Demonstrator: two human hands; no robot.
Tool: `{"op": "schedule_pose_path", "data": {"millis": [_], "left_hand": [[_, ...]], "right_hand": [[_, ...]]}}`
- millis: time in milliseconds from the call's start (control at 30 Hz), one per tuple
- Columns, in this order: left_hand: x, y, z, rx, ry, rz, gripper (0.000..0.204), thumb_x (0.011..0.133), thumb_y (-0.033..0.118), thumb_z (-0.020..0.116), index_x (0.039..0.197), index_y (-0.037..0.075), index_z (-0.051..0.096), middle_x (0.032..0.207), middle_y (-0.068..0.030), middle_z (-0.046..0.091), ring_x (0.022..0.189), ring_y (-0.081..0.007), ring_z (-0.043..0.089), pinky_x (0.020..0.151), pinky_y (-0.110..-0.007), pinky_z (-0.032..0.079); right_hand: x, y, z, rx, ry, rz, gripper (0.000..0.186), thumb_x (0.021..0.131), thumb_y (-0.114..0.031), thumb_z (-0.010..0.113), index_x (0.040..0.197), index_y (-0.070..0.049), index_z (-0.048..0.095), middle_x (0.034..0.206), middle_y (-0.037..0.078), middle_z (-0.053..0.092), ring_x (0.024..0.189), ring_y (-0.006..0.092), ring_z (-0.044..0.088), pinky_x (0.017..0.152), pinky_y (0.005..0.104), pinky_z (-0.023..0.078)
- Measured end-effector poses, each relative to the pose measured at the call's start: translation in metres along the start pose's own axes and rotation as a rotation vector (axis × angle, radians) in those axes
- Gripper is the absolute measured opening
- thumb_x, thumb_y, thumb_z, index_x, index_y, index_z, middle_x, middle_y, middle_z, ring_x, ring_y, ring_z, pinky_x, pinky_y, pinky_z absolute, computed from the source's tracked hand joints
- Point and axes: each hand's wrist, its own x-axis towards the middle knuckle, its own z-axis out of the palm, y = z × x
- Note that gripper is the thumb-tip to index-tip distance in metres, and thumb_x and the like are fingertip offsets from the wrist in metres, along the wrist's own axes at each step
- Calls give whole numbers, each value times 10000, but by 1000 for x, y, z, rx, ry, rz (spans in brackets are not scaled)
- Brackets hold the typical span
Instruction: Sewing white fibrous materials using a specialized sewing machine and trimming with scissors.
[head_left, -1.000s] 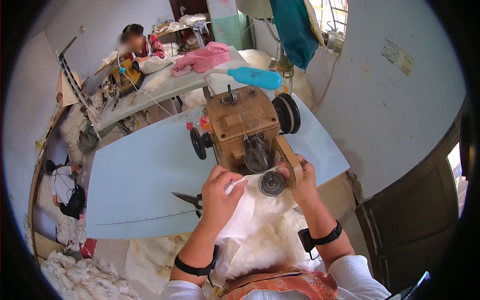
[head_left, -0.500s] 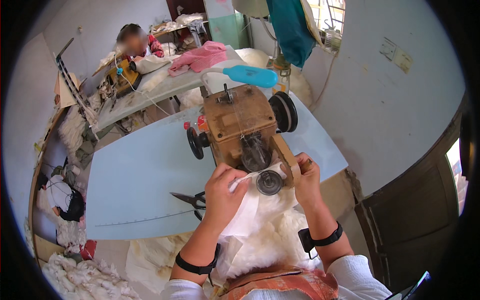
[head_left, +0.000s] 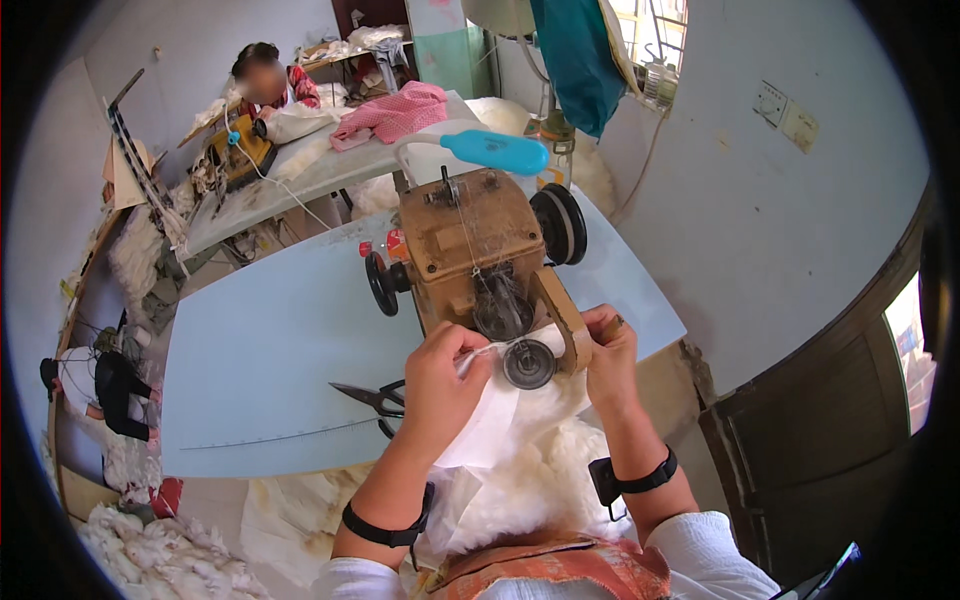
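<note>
A brown fur sewing machine [head_left: 470, 225] stands on the blue table, its two dark round discs at the near end. White fur pelt [head_left: 560, 445] with a pale skin side hangs from the discs down over my lap, its upper edge running between them. My left hand [head_left: 447, 375] is closed, pinching that edge just left of the discs. On the other side of the machine's slanted arm, my right hand [head_left: 612, 355] is closed around the pelt's right part; its fingertips are partly hidden by the arm. Black-handled scissors [head_left: 372, 398] lie left of my left hand.
The blue table [head_left: 270, 350] carries a curved printed scale near its front edge. A blue lamp [head_left: 495, 152] hangs over the machine. Behind, a person [head_left: 275, 85] works at another machine. Another person [head_left: 115, 385] bends down at far left. Fur heaps [head_left: 150, 555] lie on the floor.
My right fingertips no longer show left of the machine's arm, and more white pelt is visible there. My left hand keeps its pinch. The person at far left has come further into view.
</note>
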Motion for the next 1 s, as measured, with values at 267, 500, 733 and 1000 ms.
{"op": "schedule_pose_path", "data": {"millis": [267,500,733,1000], "left_hand": [[-20,-2,-17,-14,-160,-153,237,810,111,713,959,2,564,828,-106,633,735,-163,603,681,-308,496],[-28,19,-28,148,-298,-276,325,785,198,764,928,-20,570,807,-150,661,704,-231,629,678,-343,507],[-22,-22,-29,143,-158,-201,351,723,167,815,931,-15,600,820,-121,662,706,-179,623,661,-311,507],[-13,-7,-22,-35,-159,-262,326,733,111,805,985,-8,636,881,-75,663,778,-119,609,711,-273,508]], "right_hand": [[-2,-21,-1,-51,49,-32,77,891,35,620,875,-32,585,810,2,638,671,31,534,560,183,393],[6,-21,-17,-109,-22,6,86,882,37,635,872,-34,587,795,-11,628,650,23,510,545,190,386],[36,-90,-15,-52,-71,-223,404,1020,-364,367,898,-47,585,824,19,607,602,92,419,567,209,334],[59,-131,6,-408,-754,-270,364,1028,-339,401,891,-40,559,923,106,581,790,153,542,694,289,436]]}}
